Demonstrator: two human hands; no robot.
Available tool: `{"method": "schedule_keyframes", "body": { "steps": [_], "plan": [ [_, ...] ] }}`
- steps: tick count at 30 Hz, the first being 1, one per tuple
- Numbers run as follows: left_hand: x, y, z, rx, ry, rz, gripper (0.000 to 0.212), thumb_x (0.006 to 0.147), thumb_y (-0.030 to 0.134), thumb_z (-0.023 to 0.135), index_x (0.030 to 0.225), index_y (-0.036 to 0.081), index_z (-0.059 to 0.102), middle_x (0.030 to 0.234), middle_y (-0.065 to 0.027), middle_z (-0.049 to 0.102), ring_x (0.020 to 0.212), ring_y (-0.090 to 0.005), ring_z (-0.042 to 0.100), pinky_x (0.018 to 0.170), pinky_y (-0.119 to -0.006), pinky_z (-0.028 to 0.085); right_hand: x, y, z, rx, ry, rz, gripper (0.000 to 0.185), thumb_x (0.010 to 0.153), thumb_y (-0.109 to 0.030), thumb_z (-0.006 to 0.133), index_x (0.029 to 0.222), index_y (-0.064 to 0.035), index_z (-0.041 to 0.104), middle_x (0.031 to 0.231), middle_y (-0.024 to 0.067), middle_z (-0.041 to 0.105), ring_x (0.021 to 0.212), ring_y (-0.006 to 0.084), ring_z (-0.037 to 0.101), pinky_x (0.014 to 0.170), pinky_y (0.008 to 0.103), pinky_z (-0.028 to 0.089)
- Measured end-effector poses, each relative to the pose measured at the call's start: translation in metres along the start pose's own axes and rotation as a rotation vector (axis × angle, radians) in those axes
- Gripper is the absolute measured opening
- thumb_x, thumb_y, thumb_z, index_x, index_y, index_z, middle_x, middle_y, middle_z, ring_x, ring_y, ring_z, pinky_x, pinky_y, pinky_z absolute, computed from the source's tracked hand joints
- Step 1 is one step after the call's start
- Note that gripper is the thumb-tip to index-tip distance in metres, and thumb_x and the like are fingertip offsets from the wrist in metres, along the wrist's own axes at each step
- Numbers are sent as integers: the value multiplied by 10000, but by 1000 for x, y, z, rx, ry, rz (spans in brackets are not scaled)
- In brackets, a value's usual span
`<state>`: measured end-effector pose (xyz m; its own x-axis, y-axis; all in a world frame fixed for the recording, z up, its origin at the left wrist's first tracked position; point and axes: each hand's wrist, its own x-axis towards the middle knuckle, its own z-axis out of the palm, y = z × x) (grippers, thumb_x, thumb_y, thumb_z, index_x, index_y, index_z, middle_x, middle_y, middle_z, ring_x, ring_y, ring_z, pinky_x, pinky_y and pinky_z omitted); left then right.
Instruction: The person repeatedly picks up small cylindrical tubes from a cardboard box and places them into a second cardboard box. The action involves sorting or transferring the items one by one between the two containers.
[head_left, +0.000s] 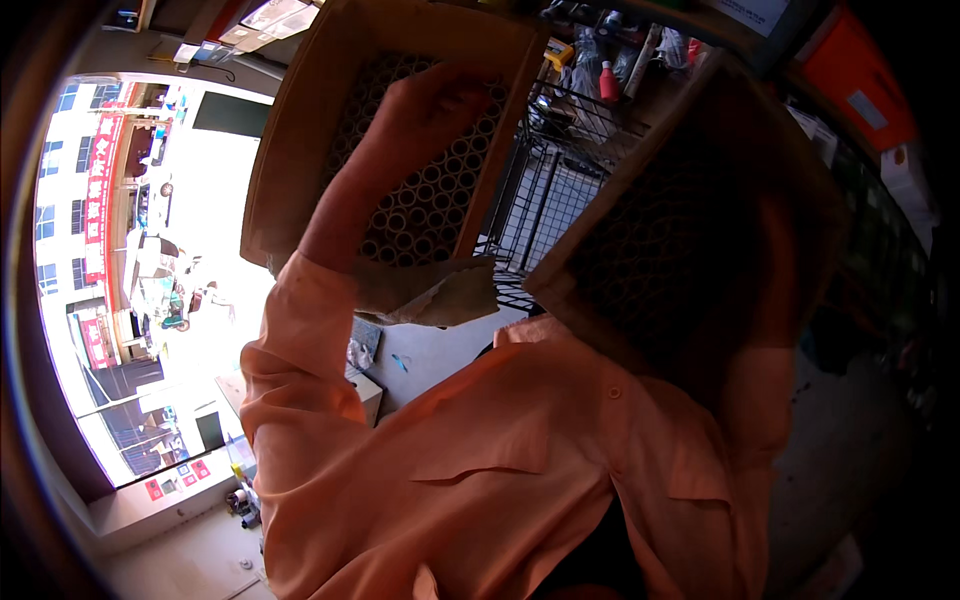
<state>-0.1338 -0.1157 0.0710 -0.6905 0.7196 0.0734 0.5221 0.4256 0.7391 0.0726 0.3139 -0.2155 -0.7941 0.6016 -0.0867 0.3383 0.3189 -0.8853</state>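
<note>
My left hand (439, 97) is over a cardboard box (289, 180), its fingers curled down towards the far right part of the contents. Short open-ended tubes (424, 217) with pale rims stand packed upright in that box. Whether the fingers hold a tube is hidden. To the right, a second cardboard box (555, 277) is tilted and in deep shade. Rows of round tube ends (637, 247) show faintly inside it. My right forearm (776, 277) reaches into this box, and the hand is lost in the dark.
A black wire rack (555, 187) stands between the boxes. Beyond it are plastic bags and a red bottle (608, 82). A torn cardboard flap (442, 296) hangs from the left box. An orange box (855, 79) sits at upper right. A bright doorway opens onto a street at left.
</note>
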Motion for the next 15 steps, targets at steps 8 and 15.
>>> {"method": "schedule_keyframes", "body": {
  "steps": [8, 15],
  "plan": [
    [-76, -99, -42, 105, -248, -292, 153, 816, 115, 586, 952, 54, 619, 866, -76, 640, 834, -125, 591, 733, -274, 475, -72, -122, -32, 335, -118, 137, 317, 879, -171, 529, 1160, -24, 529, 1117, 82, 569, 1026, 165, 537, 889, 286, 424],
    [-104, -105, -35, 556, -583, -371, 194, 767, 78, 545, 929, 121, 644, 912, -100, 637, 845, -247, 609, 755, -327, 476, -102, -108, -35, 266, -67, 98, 287, 898, -170, 503, 1148, -34, 542, 1065, 77, 593, 967, 146, 562, 855, 261, 438]
  ]
}}
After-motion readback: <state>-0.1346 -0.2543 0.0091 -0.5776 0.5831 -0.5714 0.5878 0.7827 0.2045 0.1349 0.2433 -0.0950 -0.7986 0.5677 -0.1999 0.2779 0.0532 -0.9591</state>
